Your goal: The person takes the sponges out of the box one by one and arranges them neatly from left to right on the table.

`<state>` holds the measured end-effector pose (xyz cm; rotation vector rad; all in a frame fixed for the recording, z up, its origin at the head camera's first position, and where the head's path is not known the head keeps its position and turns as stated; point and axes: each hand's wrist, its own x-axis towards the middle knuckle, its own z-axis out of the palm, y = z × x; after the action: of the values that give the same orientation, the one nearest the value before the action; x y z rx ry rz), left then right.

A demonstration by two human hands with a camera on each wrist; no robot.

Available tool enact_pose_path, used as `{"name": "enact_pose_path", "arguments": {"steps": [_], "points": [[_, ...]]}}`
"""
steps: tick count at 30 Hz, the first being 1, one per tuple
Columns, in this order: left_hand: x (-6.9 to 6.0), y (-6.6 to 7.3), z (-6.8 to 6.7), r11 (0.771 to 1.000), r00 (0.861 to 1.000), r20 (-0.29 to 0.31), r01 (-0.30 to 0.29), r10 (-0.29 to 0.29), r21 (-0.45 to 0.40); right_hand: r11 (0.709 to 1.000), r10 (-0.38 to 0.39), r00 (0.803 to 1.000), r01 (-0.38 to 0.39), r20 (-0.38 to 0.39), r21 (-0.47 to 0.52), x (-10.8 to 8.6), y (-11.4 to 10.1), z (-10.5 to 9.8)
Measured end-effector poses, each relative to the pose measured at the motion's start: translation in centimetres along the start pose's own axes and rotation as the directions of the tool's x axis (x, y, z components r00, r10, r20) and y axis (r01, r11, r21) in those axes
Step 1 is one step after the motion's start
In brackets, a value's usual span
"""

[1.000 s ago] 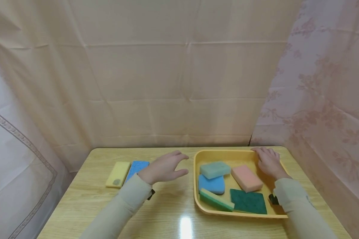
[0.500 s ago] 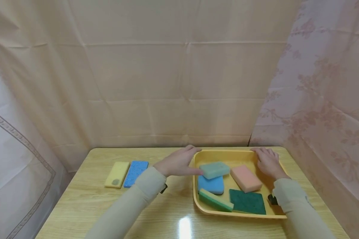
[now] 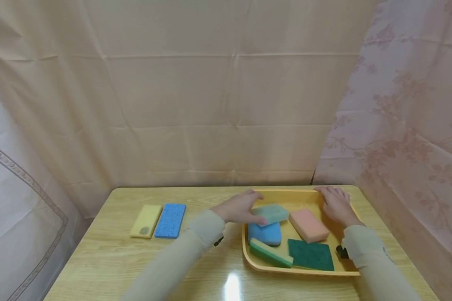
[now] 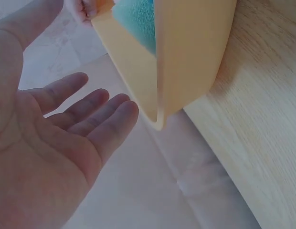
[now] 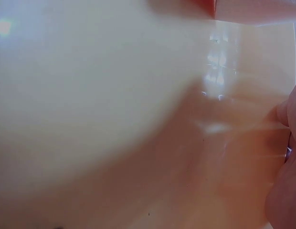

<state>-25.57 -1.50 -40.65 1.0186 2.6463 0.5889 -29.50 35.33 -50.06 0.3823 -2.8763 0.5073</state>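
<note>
My left hand (image 3: 240,209) is over the left edge of a yellow plastic tray (image 3: 301,271), its fingers spread and holding nothing. Just beyond its thumb is a teal sponge (image 3: 275,212), which leans on a blue sponge (image 3: 265,234). In the left wrist view the palm (image 4: 47,157) faces the tray's outer wall (image 4: 191,62). My right hand (image 3: 338,205) grips the tray's rim at the far right corner, fingers over the edge and thumb inside. Only a part of that hand (image 5: 285,195) shows in the right wrist view.
Also in the tray lie a pink sponge (image 3: 309,225), a dark green scouring pad (image 3: 312,255) and a green-and-yellow sponge (image 3: 271,253). On the table (image 3: 196,267), to the left, a yellow sponge (image 3: 146,220) and a speckled blue sponge (image 3: 170,220) lie side by side.
My left hand has moved right, from above the table beside the blue sponge to the tray's left edge near the teal sponge. The right hand has kept its place on the rim.
</note>
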Motion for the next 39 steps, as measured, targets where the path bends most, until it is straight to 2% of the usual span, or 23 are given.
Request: {"name": "enact_pose_path", "arguments": {"steps": [6,19,25,32,39], "points": [[1.0,0.4,0.6,0.999,0.998,0.058,0.032,-0.031,-0.005,1.0,0.001,1.0,-0.001,-0.001,-0.005,0.0,0.0,0.0],[1.8,1.3,0.9,0.989,0.984,0.108,0.132,-0.138,0.06,1.0,0.002,1.0,-0.002,-0.001,-0.002,-0.1,-0.1,-0.1],[2.1,1.4,0.6,0.979,0.969,0.149,0.187,-0.198,0.085,1.0,0.004,1.0,-0.005,-0.004,-0.006,-0.1,-0.1,-0.1],[2.9,2.2,0.1,0.963,0.941,0.209,0.249,-0.266,0.105,1.0,-0.001,1.0,0.001,0.002,-0.009,0.0,-0.1,-0.1],[3.8,3.3,-0.2,0.94,0.915,0.216,0.333,-0.342,0.079,1.0,-0.005,1.0,0.005,-0.007,-0.011,-0.1,-0.1,-0.1]]}}
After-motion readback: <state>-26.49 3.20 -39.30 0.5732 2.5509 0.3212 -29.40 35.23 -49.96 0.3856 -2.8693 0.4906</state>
